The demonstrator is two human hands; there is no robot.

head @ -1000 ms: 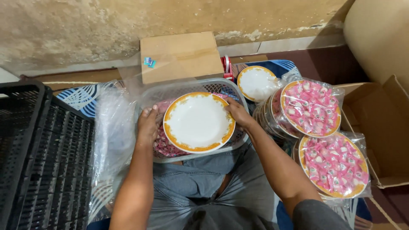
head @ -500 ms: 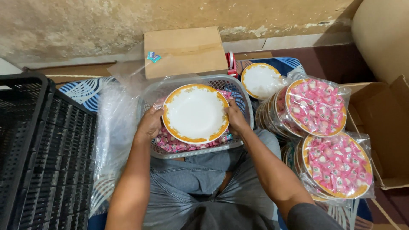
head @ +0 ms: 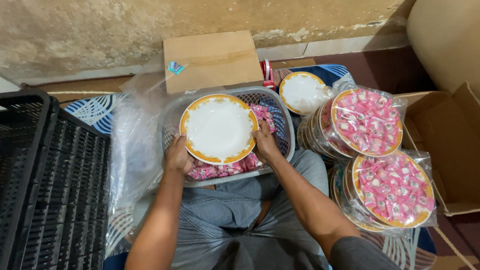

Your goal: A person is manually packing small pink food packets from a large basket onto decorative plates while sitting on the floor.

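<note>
I hold a white plate with an orange rim (head: 219, 128) over a grey plastic basket (head: 284, 125) on my lap. My left hand (head: 177, 156) grips its lower left edge, and my right hand (head: 263, 142) grips its right edge. Pink wrapped candies (head: 220, 170) lie in the basket under the plate. The plate is empty.
To the right stand stacks of bagged plates filled with pink candies (head: 366, 120) (head: 392, 189) and an empty orange-rimmed plate (head: 301, 92). A cardboard box (head: 211, 57) sits behind the basket, an open carton (head: 447, 145) at far right, a black crate (head: 45, 175) at left, clear plastic bags (head: 131, 150) beside it.
The plate has moved a little left and away from me over the basket. My hands slid lower along its rim.
</note>
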